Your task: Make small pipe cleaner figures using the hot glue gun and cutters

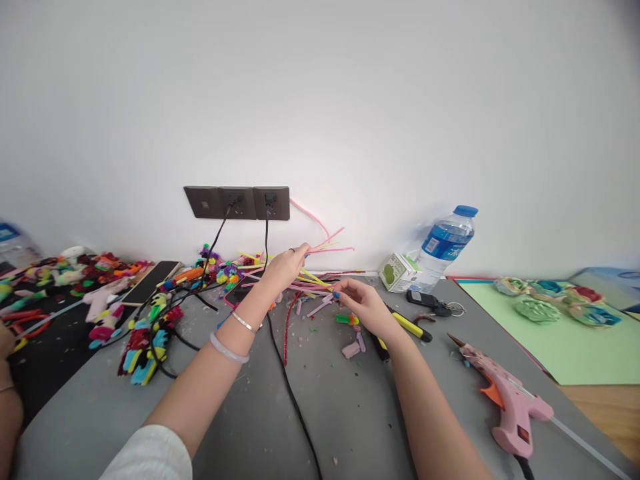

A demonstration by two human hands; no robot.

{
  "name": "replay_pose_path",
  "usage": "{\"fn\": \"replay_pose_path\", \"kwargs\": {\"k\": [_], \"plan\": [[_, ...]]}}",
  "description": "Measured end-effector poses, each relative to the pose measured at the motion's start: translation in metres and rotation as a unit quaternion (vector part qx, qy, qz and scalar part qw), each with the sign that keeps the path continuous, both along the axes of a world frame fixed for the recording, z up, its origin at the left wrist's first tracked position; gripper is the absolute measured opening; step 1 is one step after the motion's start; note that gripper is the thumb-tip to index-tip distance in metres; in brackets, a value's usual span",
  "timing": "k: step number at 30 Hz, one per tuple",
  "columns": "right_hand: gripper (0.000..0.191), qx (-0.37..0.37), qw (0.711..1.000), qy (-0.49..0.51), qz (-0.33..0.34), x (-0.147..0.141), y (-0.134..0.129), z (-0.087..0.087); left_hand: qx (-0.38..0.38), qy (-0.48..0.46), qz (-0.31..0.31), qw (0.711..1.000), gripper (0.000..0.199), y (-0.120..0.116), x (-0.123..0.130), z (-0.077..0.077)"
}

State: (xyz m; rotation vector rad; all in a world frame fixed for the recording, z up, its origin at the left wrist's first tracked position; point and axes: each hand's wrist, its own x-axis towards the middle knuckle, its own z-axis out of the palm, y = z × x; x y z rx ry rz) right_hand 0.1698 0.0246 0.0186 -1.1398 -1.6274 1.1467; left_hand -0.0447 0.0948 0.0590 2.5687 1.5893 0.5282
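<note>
Several pink pipe cleaners stick out to the right from my left hand, whose fingers are closed around them. Below that hand, a loose bunch of pink and yellow pipe cleaners lies spread sideways. My right hand pinches the right-hand ends of this bunch between thumb and fingers. Under my right forearm lie yellow-and-black pliers, partly hidden. A dark red sparkly pipe cleaner rests on the grey table between my arms.
A pink glue gun lies at right, near green paper with fabric-like flowers. A water bottle, small box and key fob stand behind. Black cables cross the table; colourful pipe-cleaner pieces and another person's arm are left.
</note>
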Motion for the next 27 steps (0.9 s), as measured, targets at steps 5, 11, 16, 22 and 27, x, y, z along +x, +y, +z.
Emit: {"fn": "replay_pose_path", "kwargs": {"k": [5, 11, 16, 22, 27], "plan": [[0.025, 0.014, 1.0, -0.007, 0.007, 0.0, 0.001, -0.003, 0.001, -0.059, -0.046, 0.997, 0.025, 0.0, 0.012, 0.007], [0.032, 0.02, 0.999, 0.036, -0.012, 0.001, 0.004, -0.003, 0.039, -0.195, -0.136, 0.971, 0.019, -0.002, 0.025, 0.013], [0.035, 0.039, 0.997, 0.057, -0.037, 0.001, 0.006, -0.003, 0.084, -0.457, -0.173, 0.868, 0.019, -0.03, 0.045, 0.031], [0.026, 0.074, 0.995, 0.026, -0.061, 0.003, 0.004, -0.003, -0.018, -0.766, -0.156, 0.623, 0.013, -0.078, 0.053, 0.099], [0.027, 0.058, 0.995, 0.05, -0.07, 0.003, 0.003, -0.003, -0.12, -0.867, -0.106, 0.471, 0.025, -0.099, 0.006, 0.114]]}}
